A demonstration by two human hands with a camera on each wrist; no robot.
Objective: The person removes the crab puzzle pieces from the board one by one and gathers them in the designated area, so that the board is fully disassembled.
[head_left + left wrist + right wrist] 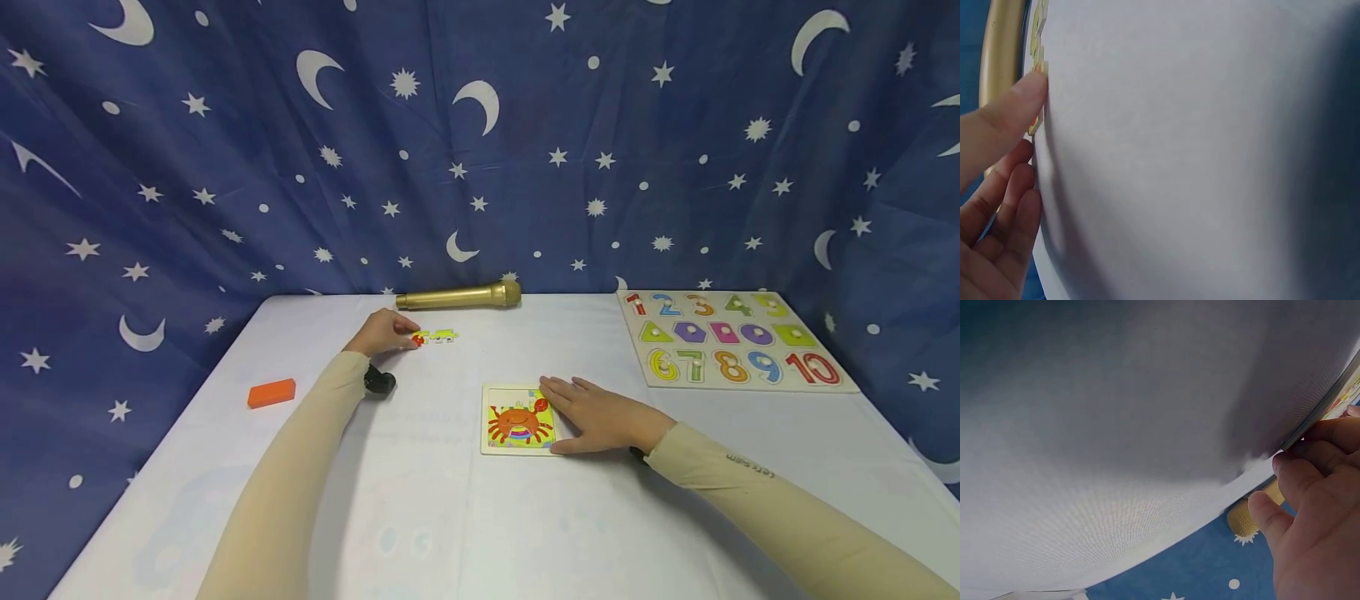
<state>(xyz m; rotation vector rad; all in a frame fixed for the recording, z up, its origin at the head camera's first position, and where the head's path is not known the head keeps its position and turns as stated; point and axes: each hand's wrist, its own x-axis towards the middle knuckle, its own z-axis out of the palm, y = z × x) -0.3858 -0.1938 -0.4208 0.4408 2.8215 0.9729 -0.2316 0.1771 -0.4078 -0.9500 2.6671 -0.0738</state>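
My left hand (382,333) is at the back left of the table, thumb and fingertips pinching a small red and yellow puzzle piece (418,339). Right beside that piece lies another yellow puzzle piece (444,336). In the left wrist view the thumb (1030,94) covers much of the held piece. My right hand (600,414) rests with extended fingers along the right edge of a square crab puzzle (519,423). The crab picture sits in a pale frame, with a gap in its upper part. The hand hides part of the puzzle's right side.
A gold microphone (459,297) lies along the table's back edge, behind the loose pieces. An orange block (272,393) is at the left. At the back right lies a number and shape peg board (720,342). A starry blue curtain (480,150) hangs behind the white table (420,500).
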